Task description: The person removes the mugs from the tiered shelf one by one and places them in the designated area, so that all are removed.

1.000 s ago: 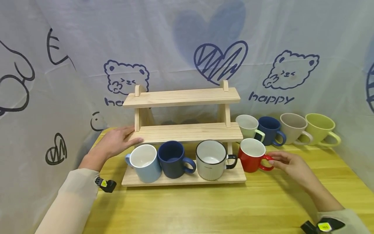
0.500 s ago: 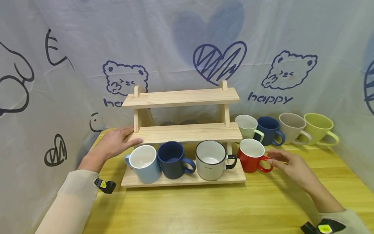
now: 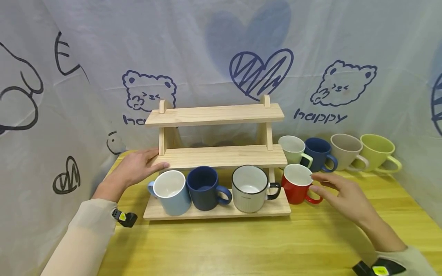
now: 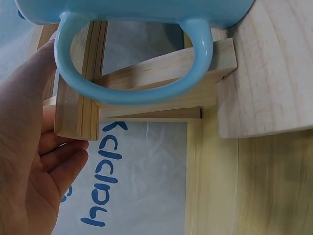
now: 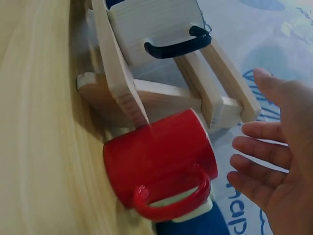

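Note:
A three-tier wooden rack (image 3: 221, 156) stands on the table. My left hand (image 3: 136, 168) grips the left end of its middle shelf, thumb over the front edge and fingers behind; the left wrist view shows the fingers around the board. A light blue mug (image 3: 171, 193), a dark blue mug (image 3: 203, 188) and a white mug with black handle (image 3: 249, 189) stand upright on the bottom shelf. Beside the rack's right end a red mug (image 3: 293, 189) stands on the table, handle to the right. My right hand (image 5: 281, 147), fingers spread and holding nothing, is just off its rim.
Behind the red mug stand a pale green-white mug (image 3: 291, 147), a blue mug (image 3: 317, 151), a beige mug (image 3: 345, 149) and a yellow-green mug (image 3: 376, 151), in a row by the curtain (image 3: 200, 46). Wooden table surface (image 3: 221, 245) lies in front of the rack.
My right hand has let go of the red mug's handle; its fingers have spread and risen toward the rim. The left hand keeps its hold on the rack.

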`<state>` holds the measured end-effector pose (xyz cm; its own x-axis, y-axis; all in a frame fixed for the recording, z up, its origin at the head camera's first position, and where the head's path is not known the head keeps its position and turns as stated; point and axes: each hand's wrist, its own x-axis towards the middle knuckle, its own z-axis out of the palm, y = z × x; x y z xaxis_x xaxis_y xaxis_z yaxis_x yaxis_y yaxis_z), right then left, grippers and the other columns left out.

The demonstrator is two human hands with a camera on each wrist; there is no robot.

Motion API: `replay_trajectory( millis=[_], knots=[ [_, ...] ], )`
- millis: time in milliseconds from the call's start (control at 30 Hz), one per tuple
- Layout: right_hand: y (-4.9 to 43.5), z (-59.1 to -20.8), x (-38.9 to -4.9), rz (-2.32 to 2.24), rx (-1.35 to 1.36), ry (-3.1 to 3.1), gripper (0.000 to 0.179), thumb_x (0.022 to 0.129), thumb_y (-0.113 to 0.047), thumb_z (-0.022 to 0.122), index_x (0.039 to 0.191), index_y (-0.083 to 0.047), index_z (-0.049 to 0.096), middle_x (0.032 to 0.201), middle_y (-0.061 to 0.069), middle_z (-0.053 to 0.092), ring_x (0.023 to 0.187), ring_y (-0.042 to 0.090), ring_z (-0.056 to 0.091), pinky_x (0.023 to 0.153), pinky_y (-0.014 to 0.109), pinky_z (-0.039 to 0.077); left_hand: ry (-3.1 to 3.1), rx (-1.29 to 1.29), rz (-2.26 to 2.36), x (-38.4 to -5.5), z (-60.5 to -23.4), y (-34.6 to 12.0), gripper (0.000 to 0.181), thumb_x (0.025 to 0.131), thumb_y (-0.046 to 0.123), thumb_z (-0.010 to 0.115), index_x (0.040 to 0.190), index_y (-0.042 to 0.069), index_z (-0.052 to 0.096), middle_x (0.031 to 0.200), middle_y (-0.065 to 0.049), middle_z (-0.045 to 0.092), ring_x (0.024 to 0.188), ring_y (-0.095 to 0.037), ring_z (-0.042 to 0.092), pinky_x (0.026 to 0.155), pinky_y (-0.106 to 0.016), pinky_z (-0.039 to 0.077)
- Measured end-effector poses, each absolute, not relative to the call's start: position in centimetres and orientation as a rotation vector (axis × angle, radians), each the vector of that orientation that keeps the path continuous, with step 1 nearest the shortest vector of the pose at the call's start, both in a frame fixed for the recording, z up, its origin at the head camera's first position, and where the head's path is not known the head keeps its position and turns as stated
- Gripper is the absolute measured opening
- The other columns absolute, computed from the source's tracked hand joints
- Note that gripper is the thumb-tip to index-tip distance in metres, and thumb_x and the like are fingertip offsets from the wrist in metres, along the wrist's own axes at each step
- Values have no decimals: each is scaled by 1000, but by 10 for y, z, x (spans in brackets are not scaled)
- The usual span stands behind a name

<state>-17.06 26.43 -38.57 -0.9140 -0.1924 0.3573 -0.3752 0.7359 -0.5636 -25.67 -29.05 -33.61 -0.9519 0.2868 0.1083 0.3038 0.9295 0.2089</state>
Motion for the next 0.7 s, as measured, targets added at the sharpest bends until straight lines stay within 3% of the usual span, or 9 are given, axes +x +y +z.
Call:
replay_trajectory(
  millis=[167, 300, 433, 567, 700],
  knots=[
    [253, -380, -173, 813, 572, -2632, 39, 86, -29, 76, 121, -12, 68, 116, 9, 69, 103, 32, 64, 84, 50, 52, -3020, -453, -341, -256, -336, -290, 83, 90, 68, 51, 146, 7, 47, 142, -23, 48, 126, -46, 47, 101, -59, 40],
    [243, -376, -176, 748, 703, -2614, 43, 83, -29, 79, 122, -13, 68, 117, 8, 69, 105, 32, 62, 85, 58, 50, -3027, -443, -345, -256, -335, -290, 84, 90, 69, 51, 146, 7, 46, 143, -24, 47, 127, -46, 47, 101, -60, 39],
    [235, -374, -179, 701, 842, -2541, 48, 79, -25, 81, 124, -14, 67, 119, 6, 68, 107, 28, 62, 87, 52, 51, -3011, -463, -328, -255, -336, -290, 82, 91, 67, 51, 146, 7, 47, 142, -24, 49, 126, -46, 48, 101, -59, 40],
    [228, -374, -185, 644, 975, -2432, 50, 78, -27, 82, 123, -13, 67, 118, 0, 67, 106, 20, 62, 92, 31, 48, -3004, -472, -324, -255, -336, -290, 81, 91, 67, 51, 146, 6, 47, 142, -24, 49, 125, -46, 48, 100, -59, 40],
    [222, -376, -190, 610, 1083, -2330, 44, 86, -39, 74, 121, -12, 67, 115, -2, 67, 104, 19, 62, 95, 23, 42, -3006, -469, -329, -255, -336, -291, 82, 91, 67, 51, 146, 7, 46, 142, -24, 48, 125, -46, 48, 100, -59, 40]
  ],
)
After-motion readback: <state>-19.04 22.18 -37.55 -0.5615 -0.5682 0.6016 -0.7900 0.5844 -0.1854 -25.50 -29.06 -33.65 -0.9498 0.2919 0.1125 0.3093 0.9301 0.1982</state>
